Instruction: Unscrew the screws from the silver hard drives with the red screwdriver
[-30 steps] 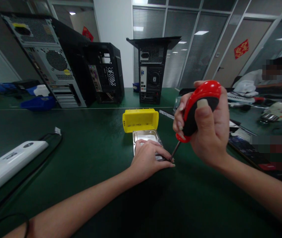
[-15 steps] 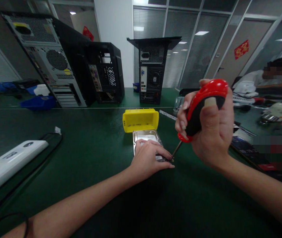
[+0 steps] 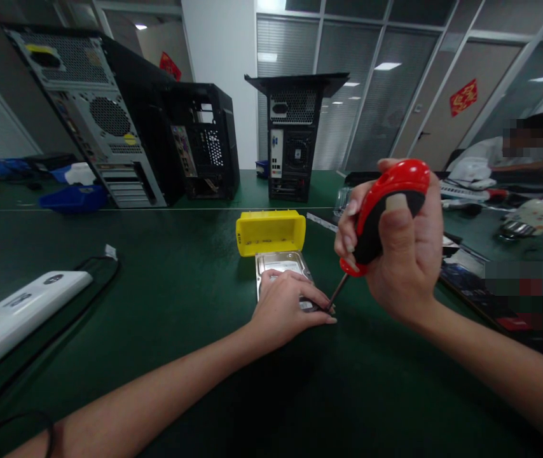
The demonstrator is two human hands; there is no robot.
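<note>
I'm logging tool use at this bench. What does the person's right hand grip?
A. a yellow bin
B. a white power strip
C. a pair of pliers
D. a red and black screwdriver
D: the right hand is closed around the red and black screwdriver, whose tip meets the corner of the hard drive that the left hand presses flat on the green table.

Bare forearms — black left wristband (image 3: 51,432)
</note>
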